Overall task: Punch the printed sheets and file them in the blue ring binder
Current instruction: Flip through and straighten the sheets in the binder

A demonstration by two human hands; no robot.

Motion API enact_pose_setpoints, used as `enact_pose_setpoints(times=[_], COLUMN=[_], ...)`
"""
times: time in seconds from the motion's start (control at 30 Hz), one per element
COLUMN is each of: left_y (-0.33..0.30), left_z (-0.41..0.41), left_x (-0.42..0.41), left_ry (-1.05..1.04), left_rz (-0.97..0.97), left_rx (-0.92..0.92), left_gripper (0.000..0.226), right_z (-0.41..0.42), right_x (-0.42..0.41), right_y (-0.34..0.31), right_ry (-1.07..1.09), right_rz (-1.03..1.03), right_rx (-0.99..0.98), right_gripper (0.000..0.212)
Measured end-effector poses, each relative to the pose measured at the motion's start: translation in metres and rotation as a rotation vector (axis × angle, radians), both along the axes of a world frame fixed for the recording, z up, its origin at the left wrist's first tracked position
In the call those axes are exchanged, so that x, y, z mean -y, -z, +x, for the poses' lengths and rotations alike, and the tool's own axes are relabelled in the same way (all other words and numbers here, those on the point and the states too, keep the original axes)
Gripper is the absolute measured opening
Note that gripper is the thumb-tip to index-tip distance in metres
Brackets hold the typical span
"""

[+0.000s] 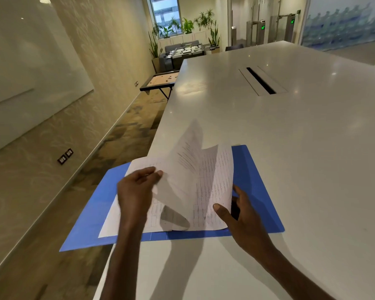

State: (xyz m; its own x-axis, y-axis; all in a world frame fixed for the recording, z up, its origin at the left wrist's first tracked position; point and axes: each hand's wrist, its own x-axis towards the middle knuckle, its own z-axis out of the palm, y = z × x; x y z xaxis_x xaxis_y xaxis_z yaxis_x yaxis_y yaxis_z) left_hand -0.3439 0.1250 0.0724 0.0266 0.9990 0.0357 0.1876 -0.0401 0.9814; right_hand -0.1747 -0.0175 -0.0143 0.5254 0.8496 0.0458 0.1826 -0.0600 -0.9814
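Note:
The blue binder [258, 182] lies open flat on the white table [290, 131], its left flap hanging past the table's left edge. Printed sheets [212, 182] with tables of text rest on it. My left hand [136, 191] pinches the edge of one sheet [182, 169] and holds it lifted and curved upward, blurred. My right hand [238, 215] grips the right edge of the stack, thumb on top, fingers underneath. A dark object shows under the stack by my right fingers; what it is I cannot tell. No punch is in view.
A long cable slot [261, 81] is set into the table further back. To the left are a carpeted aisle, a wall with sockets [65, 156], and a small game table [160, 80]. Plants and a foosball table [186, 50] stand at the far end.

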Motion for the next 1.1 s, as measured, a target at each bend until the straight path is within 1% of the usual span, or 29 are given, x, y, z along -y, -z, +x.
enact_pose_setpoints(times=[0.07,0.2,0.27,0.5,0.63,0.77,0.87,1.0,1.1], left_y=[0.000,0.009,0.017,0.054,0.062,0.058,0.044,0.025,0.020], left_z=[-0.019,-0.058,-0.075,-0.100,-0.103,-0.093,-0.073,-0.026,0.019], left_x=[-0.014,-0.040,-0.049,-0.058,-0.054,-0.048,-0.040,-0.014,0.016], left_ry=[-0.082,-0.246,-0.305,-0.396,-0.445,-0.411,-0.356,-0.157,0.077], left_rz=[0.025,0.060,0.058,-0.040,-0.079,-0.042,0.052,0.161,0.178], left_rx=[-0.026,-0.110,-0.175,-0.369,-0.509,-0.566,-0.511,-0.434,-0.399], left_gripper=[0.020,0.024,0.024,0.022,0.022,0.033,0.033,0.027,0.029], right_z=[0.000,-0.001,-0.002,-0.003,-0.003,-0.003,-0.003,-0.003,-0.002], right_x=[-0.001,-0.001,-0.001,0.000,0.001,0.002,0.002,0.002,0.002], right_y=[0.001,0.003,0.002,-0.001,-0.002,-0.002,-0.004,-0.004,-0.004], right_ry=[0.003,0.007,0.012,0.013,0.019,0.009,0.010,0.005,-0.005], right_rz=[0.004,0.009,0.009,-0.003,-0.020,-0.023,-0.033,-0.049,-0.074], right_rx=[0.001,0.015,0.030,0.074,0.102,0.097,0.109,0.090,0.059], right_gripper=[0.062,0.069,0.066,0.057,0.059,0.059,0.060,0.069,0.077])
